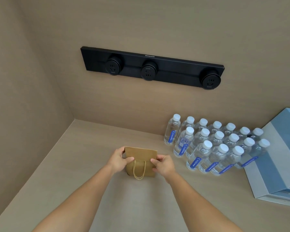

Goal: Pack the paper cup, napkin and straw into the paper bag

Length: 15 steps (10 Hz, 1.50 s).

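A small brown paper bag (141, 154) with a twisted cord handle stands on the beige counter, straight ahead of me. My left hand (120, 159) pinches the bag's top edge on its left side. My right hand (163, 164) pinches the same near edge on the right. The near handle hangs down the bag's front between my hands. I cannot see into the bag. No paper cup, napkin or straw is in view.
Several water bottles (213, 144) with white caps stand in rows to the right of the bag. A blue and white box (278, 158) lies at the far right. A black socket strip (151, 67) is mounted on the back wall. A side wall closes the counter's left.
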Each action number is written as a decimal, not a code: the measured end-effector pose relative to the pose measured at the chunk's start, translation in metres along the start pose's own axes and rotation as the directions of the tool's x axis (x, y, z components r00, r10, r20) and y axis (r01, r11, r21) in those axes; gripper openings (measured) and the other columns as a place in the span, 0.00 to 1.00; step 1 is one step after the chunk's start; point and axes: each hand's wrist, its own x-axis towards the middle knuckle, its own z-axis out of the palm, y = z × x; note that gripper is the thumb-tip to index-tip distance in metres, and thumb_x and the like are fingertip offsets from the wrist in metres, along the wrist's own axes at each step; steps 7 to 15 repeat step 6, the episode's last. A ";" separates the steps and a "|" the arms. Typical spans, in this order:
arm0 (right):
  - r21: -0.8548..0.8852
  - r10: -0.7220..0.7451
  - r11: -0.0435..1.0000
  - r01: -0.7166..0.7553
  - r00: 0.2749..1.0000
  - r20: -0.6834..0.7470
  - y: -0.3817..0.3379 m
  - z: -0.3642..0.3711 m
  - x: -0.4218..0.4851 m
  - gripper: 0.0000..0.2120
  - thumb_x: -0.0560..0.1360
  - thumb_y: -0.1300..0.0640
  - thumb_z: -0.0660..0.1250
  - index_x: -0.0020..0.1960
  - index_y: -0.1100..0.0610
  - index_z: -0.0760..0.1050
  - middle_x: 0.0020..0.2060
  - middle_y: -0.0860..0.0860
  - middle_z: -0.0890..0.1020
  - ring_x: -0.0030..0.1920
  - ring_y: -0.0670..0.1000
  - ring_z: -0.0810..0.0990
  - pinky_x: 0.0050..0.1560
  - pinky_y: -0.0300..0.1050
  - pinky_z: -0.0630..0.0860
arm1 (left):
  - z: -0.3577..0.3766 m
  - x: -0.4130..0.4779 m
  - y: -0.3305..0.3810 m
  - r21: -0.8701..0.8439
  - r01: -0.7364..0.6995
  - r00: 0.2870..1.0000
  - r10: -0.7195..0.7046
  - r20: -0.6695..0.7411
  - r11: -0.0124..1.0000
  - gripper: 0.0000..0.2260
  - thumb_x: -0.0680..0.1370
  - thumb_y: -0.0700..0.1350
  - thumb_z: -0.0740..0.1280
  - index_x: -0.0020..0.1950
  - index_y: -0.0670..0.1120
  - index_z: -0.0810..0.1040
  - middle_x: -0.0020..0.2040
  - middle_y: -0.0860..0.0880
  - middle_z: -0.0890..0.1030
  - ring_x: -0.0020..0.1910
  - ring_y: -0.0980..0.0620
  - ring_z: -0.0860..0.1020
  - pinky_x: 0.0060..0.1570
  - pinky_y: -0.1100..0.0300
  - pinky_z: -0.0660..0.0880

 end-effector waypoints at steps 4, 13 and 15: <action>-0.569 -0.166 0.809 0.149 0.986 0.021 -0.055 -0.010 -0.043 0.21 0.72 0.56 0.72 0.64 0.56 0.78 0.59 0.55 0.82 0.58 0.53 0.81 0.60 0.43 0.77 | -0.023 -0.034 0.076 0.677 0.018 0.992 -0.099 0.082 0.736 0.34 0.79 0.56 0.67 0.80 0.49 0.57 0.76 0.40 0.67 0.76 0.40 0.65 0.74 0.50 0.62; -0.702 -0.352 0.665 0.253 0.936 0.004 -0.153 -0.020 -0.077 0.22 0.75 0.48 0.65 0.66 0.57 0.74 0.63 0.58 0.78 0.62 0.58 0.78 0.61 0.47 0.76 | -0.059 -0.054 0.190 0.818 -0.154 0.976 0.214 0.039 0.554 0.25 0.82 0.56 0.59 0.74 0.43 0.66 0.73 0.41 0.72 0.72 0.41 0.71 0.69 0.49 0.69; -0.702 -0.352 0.665 0.253 0.936 0.004 -0.153 -0.020 -0.077 0.22 0.75 0.48 0.65 0.66 0.57 0.74 0.63 0.58 0.78 0.62 0.58 0.78 0.61 0.47 0.76 | -0.059 -0.054 0.190 0.818 -0.154 0.976 0.214 0.039 0.554 0.25 0.82 0.56 0.59 0.74 0.43 0.66 0.73 0.41 0.72 0.72 0.41 0.71 0.69 0.49 0.69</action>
